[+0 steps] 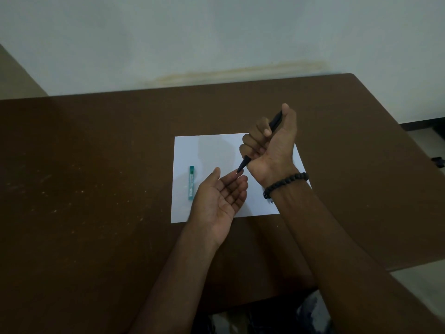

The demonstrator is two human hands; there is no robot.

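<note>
Slim black pencil (261, 145), tapered tip down, in right hand (272, 143).

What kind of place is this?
Likely a plain indoor writing desk: a brown table against a pale wall, a white paper sheet with a small teal plastic tube on it, and a slim black pencil gripped in the right hand.

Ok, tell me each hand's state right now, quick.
Left hand: open, palm up, nothing seen in it.
Right hand: closed round a dark pencil, tip pointing down at the left fingers.
</note>
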